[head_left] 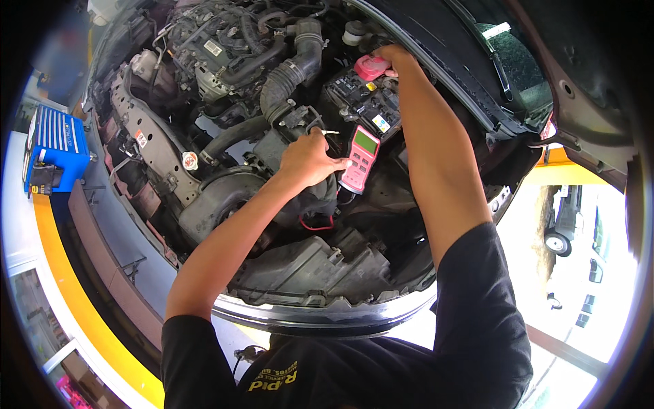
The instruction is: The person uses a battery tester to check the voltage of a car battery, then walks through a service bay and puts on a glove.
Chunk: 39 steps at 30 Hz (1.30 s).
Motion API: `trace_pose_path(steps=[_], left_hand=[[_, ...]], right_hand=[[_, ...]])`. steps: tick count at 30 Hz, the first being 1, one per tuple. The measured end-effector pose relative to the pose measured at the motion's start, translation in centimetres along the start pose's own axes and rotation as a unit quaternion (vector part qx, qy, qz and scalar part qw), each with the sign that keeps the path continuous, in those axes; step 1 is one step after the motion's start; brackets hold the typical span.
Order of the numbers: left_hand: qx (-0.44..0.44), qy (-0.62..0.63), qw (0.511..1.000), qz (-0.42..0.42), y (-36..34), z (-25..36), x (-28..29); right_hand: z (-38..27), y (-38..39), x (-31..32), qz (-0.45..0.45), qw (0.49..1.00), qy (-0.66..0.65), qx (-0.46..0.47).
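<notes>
My left hand (312, 157) is in the middle of the engine bay, fingers curled beside a small pale metal piece (330, 132), its thumb reaching to the left edge of a pink handheld tester (356, 170) with a green screen and buttons; what the curled fingers hold is unclear. My right hand (393, 57) reaches to the far end of the black battery (357, 102), closed on a red plastic piece (370, 67), probably a clamp or terminal cover, partly hidden by the fingers. A red cable (315, 223) loops below the tester.
Hoses, an air duct (293, 71) and engine parts (221, 58) surround my hands inside the front bumper (327, 313). The raised hood (582, 109) is at the right. A blue tool chest (60, 146) stands at the left. Parked vehicles (565, 218) show outside at the right.
</notes>
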<state>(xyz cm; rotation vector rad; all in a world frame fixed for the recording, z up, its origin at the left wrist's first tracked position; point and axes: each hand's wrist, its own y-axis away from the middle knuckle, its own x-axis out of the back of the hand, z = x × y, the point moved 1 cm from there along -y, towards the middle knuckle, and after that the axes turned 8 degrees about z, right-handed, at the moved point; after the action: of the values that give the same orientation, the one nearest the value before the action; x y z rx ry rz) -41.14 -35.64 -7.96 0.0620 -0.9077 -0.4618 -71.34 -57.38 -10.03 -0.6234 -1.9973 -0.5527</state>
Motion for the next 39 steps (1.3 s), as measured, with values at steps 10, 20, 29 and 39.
trace_pose_path(steps=[10,20,29,39], left_hand=[[-0.033,0.021,0.998,-0.041,-1.5,-0.6,-2.1],[-0.041,0.174,0.983,0.044,-2.1,0.1,0.8],[-0.020,0.449,0.865,0.223,-2.6,13.0,3.3],[-0.178,0.031,0.967,0.181,-18.6,4.2,-1.2]], right_hand=[[4.7,6.5,1.9,0.109,0.968,0.082,0.212],[6.6,27.6,10.5,-0.137,0.920,-0.153,0.335],[7.3,27.8,19.1,-0.005,0.912,-0.274,0.306],[20.2,26.3,20.4,-0.056,0.892,0.185,0.409]])
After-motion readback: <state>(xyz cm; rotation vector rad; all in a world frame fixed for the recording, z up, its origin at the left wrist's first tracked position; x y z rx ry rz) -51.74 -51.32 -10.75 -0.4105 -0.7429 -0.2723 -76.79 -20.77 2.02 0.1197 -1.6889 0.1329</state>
